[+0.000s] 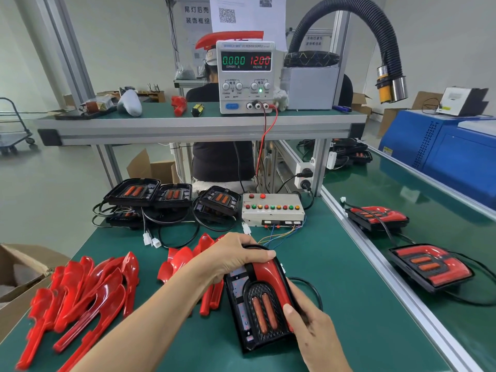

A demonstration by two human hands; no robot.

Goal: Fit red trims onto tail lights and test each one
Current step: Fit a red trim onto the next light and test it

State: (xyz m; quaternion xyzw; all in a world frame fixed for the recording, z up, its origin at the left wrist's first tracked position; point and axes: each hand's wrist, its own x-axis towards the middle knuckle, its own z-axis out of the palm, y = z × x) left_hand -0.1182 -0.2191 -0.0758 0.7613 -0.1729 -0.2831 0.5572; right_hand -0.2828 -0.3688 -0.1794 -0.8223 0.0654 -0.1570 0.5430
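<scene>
A black tail light (243, 299) with two orange lenses lies on the green bench in front of me, a red trim (269, 275) sitting along its right side and top. My left hand (233, 257) grips the light's far end, thumb laid over the trim. My right hand (311, 326) grips the near right edge, thumb pressing on the trim. Loose red trims (86, 288) are heaped at the left, and more red trims (182, 260) lie behind my left arm. Several untrimmed black tail lights (150, 194) with cables are stacked at the back.
A test box (272, 210) with coloured buttons stands behind the light, wired to a power supply (245, 76) on the shelf reading 0.000 A and 12.00 V. Two trimmed tail lights (432, 267) lie on the conveyor at right. A cardboard box (18, 267) sits at left. A person sits behind the shelf.
</scene>
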